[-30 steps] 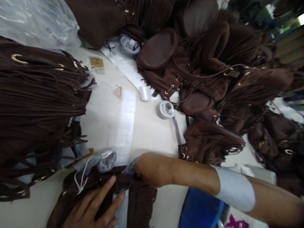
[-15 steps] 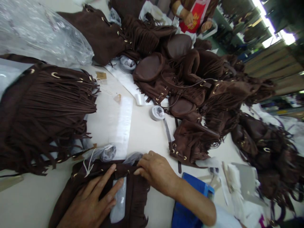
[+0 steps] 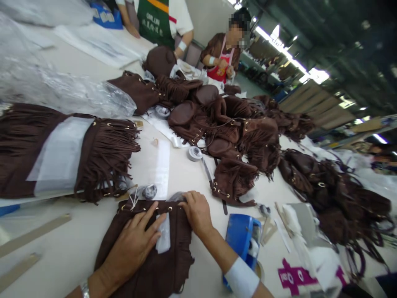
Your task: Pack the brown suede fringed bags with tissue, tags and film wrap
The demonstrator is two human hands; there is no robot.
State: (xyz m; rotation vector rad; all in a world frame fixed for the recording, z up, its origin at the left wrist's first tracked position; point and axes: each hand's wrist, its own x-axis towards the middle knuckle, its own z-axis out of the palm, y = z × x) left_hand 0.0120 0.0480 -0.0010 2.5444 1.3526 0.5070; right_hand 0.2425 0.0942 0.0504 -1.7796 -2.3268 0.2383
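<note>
A dark brown fringed bag (image 3: 145, 269) lies on the table in front of me, its eyeleted top edge facing away. My left hand (image 3: 136, 236) rests flat on it with fingers spread, beside a translucent plastic strip (image 3: 163, 234) on the bag's front. At the top right corner, my right hand (image 3: 196, 211) has its fingers closed around the bag's edge. Grey plastic wrapping (image 3: 176, 196) sticks out behind that edge, near the right fingertips. A white string (image 3: 134, 198) and a plastic-wrapped roll (image 3: 150, 191) sit at the top left of the bag.
Brown fringed bags (image 3: 248, 128) are heaped across the table, with another stack (image 3: 108, 145) at left. A blue tape dispenser (image 3: 238, 234) stands right of my forearm. Clear plastic bags (image 3: 68, 91) lie at far left. Two co-workers (image 3: 221, 62) are across the table.
My view has tilted up and widened, bringing in the co-workers and more of the table. Both hands keep about the same places on the bag.
</note>
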